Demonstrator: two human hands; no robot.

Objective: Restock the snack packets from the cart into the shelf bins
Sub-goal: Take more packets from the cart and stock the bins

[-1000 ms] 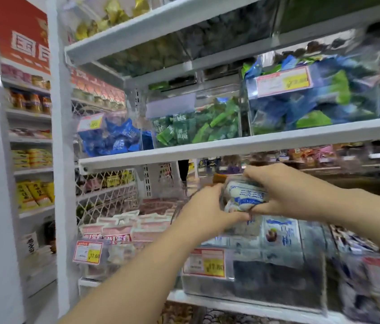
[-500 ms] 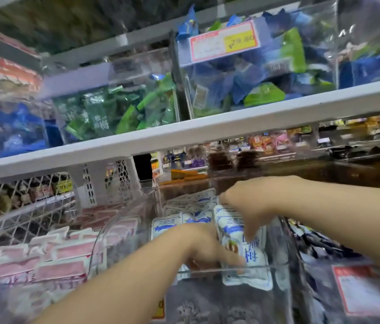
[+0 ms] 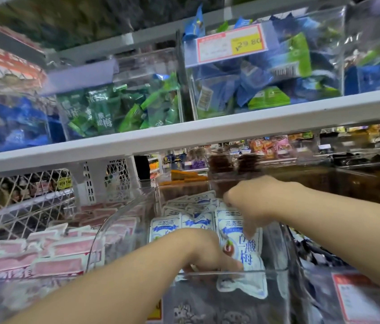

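Several white snack packets (image 3: 246, 251) with blue print stand in rows inside a clear shelf bin (image 3: 275, 270) on the lower shelf. My left hand (image 3: 204, 250) reaches down into the bin just behind its front wall, fingers curled against the lower part of the front packets. My right hand (image 3: 248, 208) comes in from the right above the same row. Its fingers bend down over the top of the front right packet. The cart is out of view.
A bin of pink-and-white packets (image 3: 60, 256) sits to the left, and a bin with a red price tag (image 3: 352, 298) to the right. The white shelf board (image 3: 207, 134) runs close overhead, carrying bins of green packets (image 3: 119, 111) and blue packets (image 3: 254, 83).
A second ago both hands held the white packets up in front of the shelf. They have lowered them into the clear bin, and the view has moved closer and down.
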